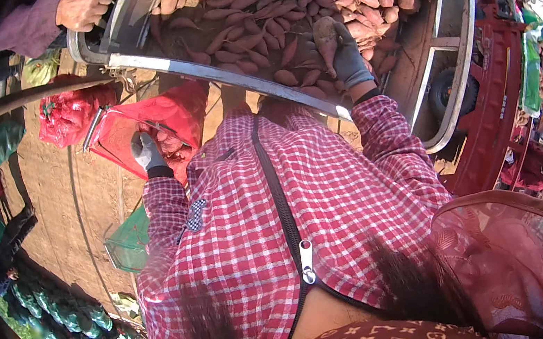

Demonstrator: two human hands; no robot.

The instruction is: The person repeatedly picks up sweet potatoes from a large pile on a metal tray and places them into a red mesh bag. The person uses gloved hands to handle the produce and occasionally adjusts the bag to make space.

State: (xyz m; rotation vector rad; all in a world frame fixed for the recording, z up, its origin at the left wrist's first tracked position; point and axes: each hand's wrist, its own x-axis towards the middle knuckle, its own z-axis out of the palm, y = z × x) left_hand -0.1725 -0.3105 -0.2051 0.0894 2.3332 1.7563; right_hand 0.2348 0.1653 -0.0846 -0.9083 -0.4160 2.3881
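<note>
My right hand [350, 55], in a grey work glove, is closed around a large sweet potato [325, 38] above the metal-railed cart bed [216, 79]. Under and beyond it lie many sweet potatoes [252, 41], shaded in the middle and sunlit at the upper right. My left hand [146, 150], gloved too, is at the mouth of a red mesh bag [183, 109] hanging outside the rail. Sweet potatoes [170, 145] show inside that bag beside the fingers. Whether the left hand grips anything cannot be told.
Another person's hand [84, 9] is by the cart's upper left corner. A tied red mesh bag [76, 112] and a green mesh container [129, 240] stand at the left. Filled green bags [72, 315] line the lower left. A red vehicle [490, 100] is at the right.
</note>
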